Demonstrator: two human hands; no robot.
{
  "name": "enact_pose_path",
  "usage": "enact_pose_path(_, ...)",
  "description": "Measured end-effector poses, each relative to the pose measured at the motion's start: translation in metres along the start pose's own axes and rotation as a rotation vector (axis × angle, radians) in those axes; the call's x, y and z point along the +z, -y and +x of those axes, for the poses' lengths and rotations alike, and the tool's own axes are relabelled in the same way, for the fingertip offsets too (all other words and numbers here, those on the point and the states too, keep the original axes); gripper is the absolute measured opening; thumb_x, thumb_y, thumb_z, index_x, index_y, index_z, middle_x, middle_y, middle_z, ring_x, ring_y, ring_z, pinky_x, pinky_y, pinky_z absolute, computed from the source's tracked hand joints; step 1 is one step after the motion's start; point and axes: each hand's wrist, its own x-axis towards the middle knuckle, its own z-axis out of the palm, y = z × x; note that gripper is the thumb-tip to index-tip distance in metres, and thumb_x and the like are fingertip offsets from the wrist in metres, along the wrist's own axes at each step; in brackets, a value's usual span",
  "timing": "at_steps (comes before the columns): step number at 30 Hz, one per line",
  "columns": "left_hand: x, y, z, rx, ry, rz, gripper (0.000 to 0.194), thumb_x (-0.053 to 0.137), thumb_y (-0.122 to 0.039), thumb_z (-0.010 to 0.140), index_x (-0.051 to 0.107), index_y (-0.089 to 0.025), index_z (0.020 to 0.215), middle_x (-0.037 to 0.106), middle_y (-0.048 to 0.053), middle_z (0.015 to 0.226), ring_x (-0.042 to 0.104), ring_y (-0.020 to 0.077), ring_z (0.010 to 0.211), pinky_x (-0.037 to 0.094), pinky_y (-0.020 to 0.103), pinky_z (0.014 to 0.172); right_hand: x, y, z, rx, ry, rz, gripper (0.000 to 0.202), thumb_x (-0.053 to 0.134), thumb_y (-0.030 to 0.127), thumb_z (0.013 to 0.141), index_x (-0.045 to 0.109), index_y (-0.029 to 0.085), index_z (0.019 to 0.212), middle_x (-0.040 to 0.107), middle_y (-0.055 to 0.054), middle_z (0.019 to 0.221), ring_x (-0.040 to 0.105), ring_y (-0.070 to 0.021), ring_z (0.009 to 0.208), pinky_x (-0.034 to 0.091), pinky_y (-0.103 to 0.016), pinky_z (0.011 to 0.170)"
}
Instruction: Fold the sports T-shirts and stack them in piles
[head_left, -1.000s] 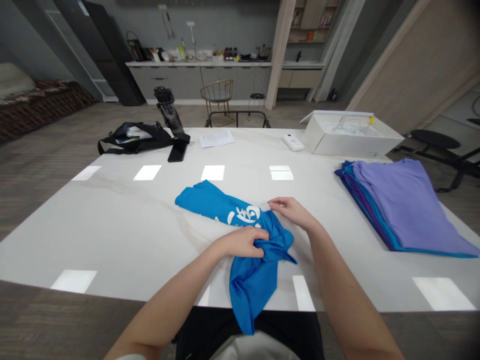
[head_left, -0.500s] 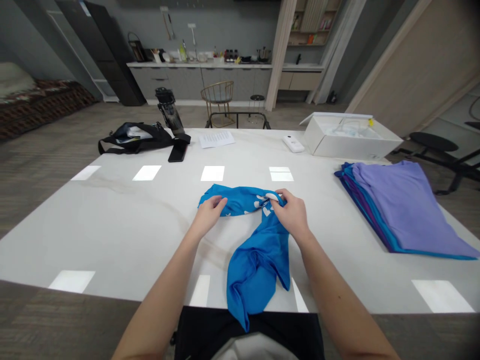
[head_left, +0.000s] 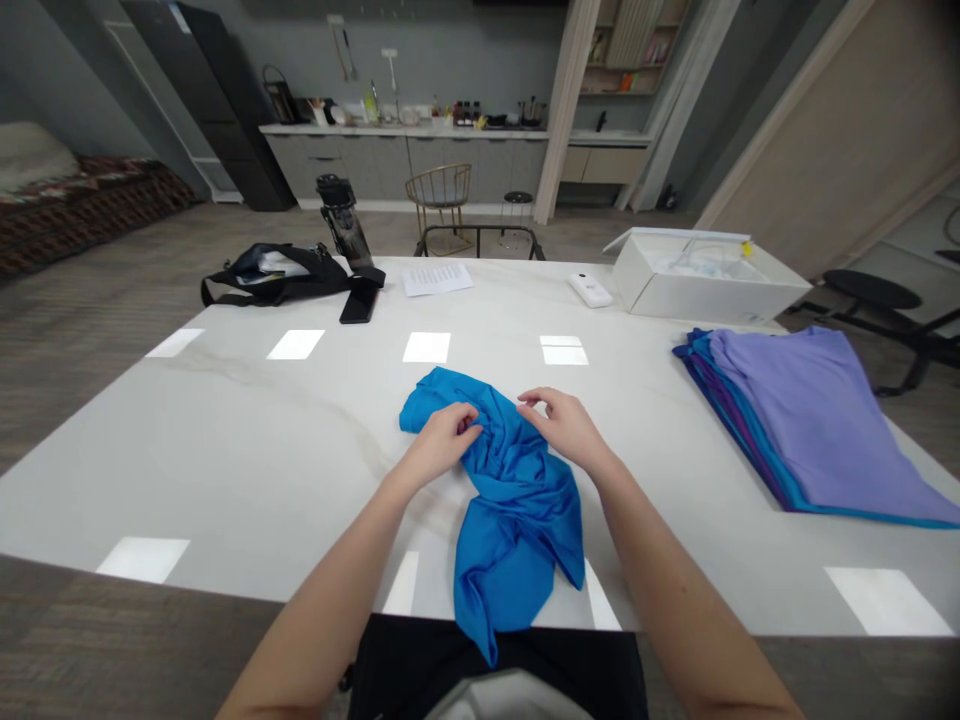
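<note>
A crumpled blue cloth (head_left: pixel 510 480) lies twisted on the white table (head_left: pixel 300 460), its lower tip hanging over the front edge. My left hand (head_left: pixel 448 436) is at the cloth's upper left part, with fingers curled and thumb and fingertips close together over the fabric; whether a fold is pinched between them is hard to make out. My right hand (head_left: pixel 559 420) is at the upper right edge of the cloth, fingers bent and apart from the thumb, with nothing held between them. No white print shows on the cloth.
Folded purple and blue cloths (head_left: pixel 810 410) are stacked at the right, before an open white box (head_left: pixel 697 285). Towards the back stand a white device (head_left: pixel 590 290), a paper sheet (head_left: pixel 437 279), a phone (head_left: pixel 358 303), a black bag (head_left: pixel 277 275) and a dark bottle (head_left: pixel 345 225).
The cloth's upper part has been bunched towards the middle, and its white print is out of sight. My right hand has let go; my left hand has moved right.
</note>
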Motion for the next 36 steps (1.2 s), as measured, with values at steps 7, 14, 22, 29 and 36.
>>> enact_pose_path(7,-0.017,0.011,-0.007,-0.021,0.018,-0.191,0.019,0.058,-0.039,0.092,0.064,-0.022,0.096,0.069,0.001,0.09,0.065,0.0188,0.086,0.05,0.031,0.079,0.024,-0.007,0.015,-0.053,0.281,-0.178,0.028,0.068,0.047,0.09,0.075,0.02,0.095,0.073,-0.005,0.088,0.064,-0.0195,0.08,0.041,-0.028,0.072)
enact_pose_path(14,-0.026,0.027,0.004,-0.204,-0.29,-0.516,0.032,0.069,-0.049,0.081,0.063,-0.02,0.092,0.068,0.001,0.075,0.063,0.0172,0.066,0.053,0.03,0.064,0.004,-0.016,0.007,0.052,-0.019,0.014,0.042,0.063,0.057,0.09,0.058,0.021,0.069,0.058,0.001,0.062,0.053,-0.0161,0.063,0.034,-0.027,0.06)
enact_pose_path(22,-0.028,0.043,0.012,-0.374,-0.58,-0.391,0.036,0.068,-0.049,0.08,0.065,-0.019,0.099,0.063,-0.001,0.07,0.06,0.0163,0.062,0.046,0.028,0.059,-0.022,-0.012,-0.005,0.09,-0.181,0.185,0.046,0.068,0.064,0.084,0.059,0.022,0.068,0.044,0.004,0.056,0.04,-0.0144,0.057,0.031,-0.029,0.057)
enact_pose_path(29,-0.013,0.033,0.011,-0.275,-0.276,0.324,0.038,0.064,-0.061,0.085,0.071,-0.023,0.088,0.067,0.01,0.101,0.061,0.0332,0.107,0.045,0.044,0.093,-0.008,0.001,-0.01,-0.003,0.282,0.238,0.034,0.077,0.051,0.079,0.061,0.021,0.078,0.049,0.005,0.066,0.042,-0.0126,0.063,0.033,-0.027,0.06)
enact_pose_path(36,-0.034,0.041,0.009,-0.208,-0.673,-0.085,0.028,0.061,-0.048,0.09,0.068,-0.022,0.084,0.065,0.0,0.082,0.06,0.0192,0.083,0.046,0.029,0.079,-0.023,-0.039,-0.002,0.225,-0.108,-0.01,0.02,0.07,0.041,0.082,0.063,0.021,0.082,0.068,-0.002,0.081,0.059,-0.0194,0.075,0.042,-0.03,0.07)
